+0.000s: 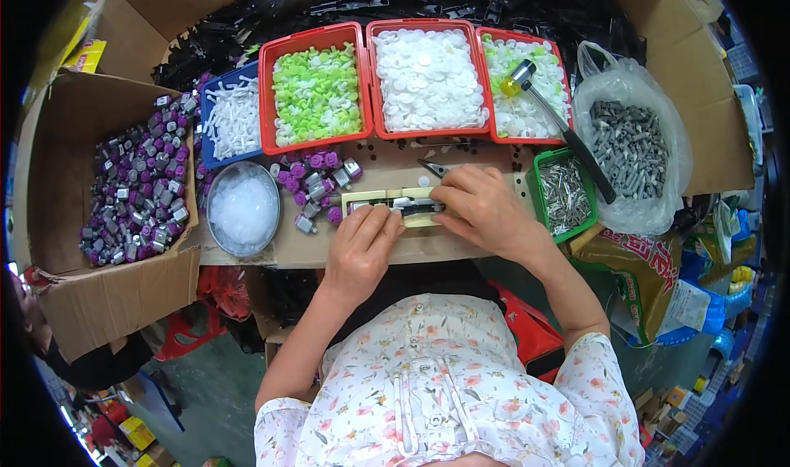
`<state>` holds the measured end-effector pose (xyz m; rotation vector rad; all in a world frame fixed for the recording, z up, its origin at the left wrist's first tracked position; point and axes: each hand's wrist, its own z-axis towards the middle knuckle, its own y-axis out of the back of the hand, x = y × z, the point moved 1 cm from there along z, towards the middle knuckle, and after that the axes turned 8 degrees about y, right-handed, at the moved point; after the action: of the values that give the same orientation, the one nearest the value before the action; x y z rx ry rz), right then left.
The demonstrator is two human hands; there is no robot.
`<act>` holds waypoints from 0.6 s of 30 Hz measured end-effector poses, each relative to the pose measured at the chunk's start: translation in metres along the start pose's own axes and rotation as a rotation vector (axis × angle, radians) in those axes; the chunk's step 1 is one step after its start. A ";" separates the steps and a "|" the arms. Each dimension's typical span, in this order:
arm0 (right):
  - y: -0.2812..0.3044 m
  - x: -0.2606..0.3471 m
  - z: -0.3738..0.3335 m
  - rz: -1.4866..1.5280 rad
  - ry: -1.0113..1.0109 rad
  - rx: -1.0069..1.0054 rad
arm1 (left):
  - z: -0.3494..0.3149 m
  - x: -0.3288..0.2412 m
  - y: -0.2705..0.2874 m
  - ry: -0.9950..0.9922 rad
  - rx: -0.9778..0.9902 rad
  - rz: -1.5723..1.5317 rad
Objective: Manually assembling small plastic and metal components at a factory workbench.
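Floral shirt foremost; cream casing between hands, fingers nearly closed, pinching either end.

Brown cardboard-topped worktable across middle of frame. Tall cardboard panels at upper left and upper right. Dull green floor at lower left. Blue crates along right edge, blurred.

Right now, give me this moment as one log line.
left hand: on cream casing, left side; right hand: on its right side; motors: left of casing; hammer: head over right red tray
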<state>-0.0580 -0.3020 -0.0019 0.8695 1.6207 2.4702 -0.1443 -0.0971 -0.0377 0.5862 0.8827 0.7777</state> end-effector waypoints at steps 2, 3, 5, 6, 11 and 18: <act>-0.002 -0.001 -0.002 0.004 0.000 0.007 | -0.001 0.000 -0.001 0.001 0.003 -0.003; -0.003 -0.002 -0.002 0.008 0.002 0.014 | -0.002 0.000 -0.002 0.010 0.004 -0.005; 0.000 -0.001 -0.002 0.005 0.000 0.014 | -0.003 0.001 -0.002 0.020 0.003 -0.008; 0.002 0.000 -0.002 0.002 -0.002 0.012 | -0.003 0.001 -0.002 0.015 0.003 -0.008; 0.002 0.006 0.003 -0.063 0.017 0.023 | -0.005 0.002 -0.003 0.019 0.006 -0.015; 0.002 0.005 0.003 -0.040 0.023 0.018 | -0.008 0.003 -0.005 0.027 0.005 -0.023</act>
<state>-0.0606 -0.2990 0.0031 0.8057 1.6527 2.4512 -0.1481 -0.0970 -0.0470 0.5699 0.9149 0.7649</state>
